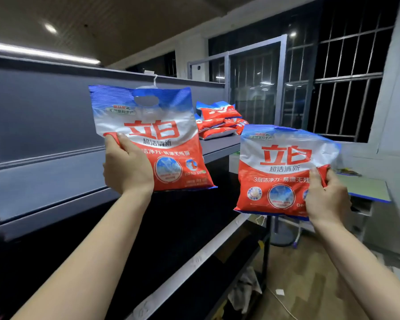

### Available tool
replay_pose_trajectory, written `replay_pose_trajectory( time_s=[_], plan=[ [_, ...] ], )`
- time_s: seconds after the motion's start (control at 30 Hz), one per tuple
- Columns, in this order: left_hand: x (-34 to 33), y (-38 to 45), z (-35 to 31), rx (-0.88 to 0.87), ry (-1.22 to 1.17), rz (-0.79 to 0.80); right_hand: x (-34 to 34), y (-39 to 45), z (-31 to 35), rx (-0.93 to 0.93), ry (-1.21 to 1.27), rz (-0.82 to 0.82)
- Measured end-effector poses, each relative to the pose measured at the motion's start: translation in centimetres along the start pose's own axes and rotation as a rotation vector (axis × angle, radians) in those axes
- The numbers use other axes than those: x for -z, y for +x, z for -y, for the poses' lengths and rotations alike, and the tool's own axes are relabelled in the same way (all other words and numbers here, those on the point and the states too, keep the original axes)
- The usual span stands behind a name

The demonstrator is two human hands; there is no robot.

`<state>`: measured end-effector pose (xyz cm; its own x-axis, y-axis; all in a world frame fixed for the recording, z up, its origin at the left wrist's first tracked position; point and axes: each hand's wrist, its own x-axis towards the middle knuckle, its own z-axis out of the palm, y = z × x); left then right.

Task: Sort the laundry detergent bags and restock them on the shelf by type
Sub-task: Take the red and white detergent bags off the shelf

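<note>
left hand (pixel 127 166) fingers pinch left bag (pixel 148 132) | right hand (pixel 327 199) fingers pinch right bag (pixel 282 167)

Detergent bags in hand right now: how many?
2. One red, white and blue plastic detergent bag in the left hand, one matching bag in the right hand. A stacked pile lies on the shelf behind; its count is unclear.

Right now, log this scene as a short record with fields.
left hand: left hand grips the left bag at its lower left edge
right hand: right hand pinches the right bag at its right edge
bag design: both red, white and blue, alike
shelf: shelf carries a pile of bags, lying flat
background: barred window
</note>
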<state>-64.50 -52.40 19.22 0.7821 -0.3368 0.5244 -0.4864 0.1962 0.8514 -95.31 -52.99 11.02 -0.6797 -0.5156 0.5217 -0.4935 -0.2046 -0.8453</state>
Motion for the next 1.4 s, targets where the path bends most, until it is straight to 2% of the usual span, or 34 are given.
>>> replay_pose_trajectory(
  time_s=[0.33,0.53,0.77,0.97,1.1,1.2,1.27,1.33,1.4],
  plan=[
    [-18.3,4.7,-1.4,0.010,-0.058,0.014,-11.1,12.4,-1.4,0.009,0.089,-0.090],
    [-26.9,8.0,-2.3,0.038,-0.033,0.006,-18.0,18.8,-1.6,0.014,0.149,-0.120],
    [-34.9,10.8,-2.8,0.238,-0.011,0.045,-23.3,24.1,-3.7,0.043,0.233,-0.059],
    [-42.0,10.3,-3.6,0.247,-0.023,0.007,-27.7,30.2,-5.7,0.083,0.342,0.029],
    [-47.5,11.5,-4.4,0.344,-0.152,-0.072,-30.9,35.8,-7.2,0.110,0.360,0.063],
    [-52.0,12.8,-4.6,0.367,-0.170,-0.046,-33.4,40.3,-8.1,0.137,0.387,0.112],
    [-54.9,12.7,-4.4,0.343,-0.027,0.036,-35.2,42.8,-8.7,0.131,0.407,0.141],
    [-57.2,12.2,-3.8,0.323,0.347,0.078,-36.8,44.9,-9.2,0.128,0.446,0.169],
    [-58.3,10.9,-3.5,0.217,0.510,0.255,-38.6,46.6,-9.3,0.115,0.479,0.193]
  ],
)
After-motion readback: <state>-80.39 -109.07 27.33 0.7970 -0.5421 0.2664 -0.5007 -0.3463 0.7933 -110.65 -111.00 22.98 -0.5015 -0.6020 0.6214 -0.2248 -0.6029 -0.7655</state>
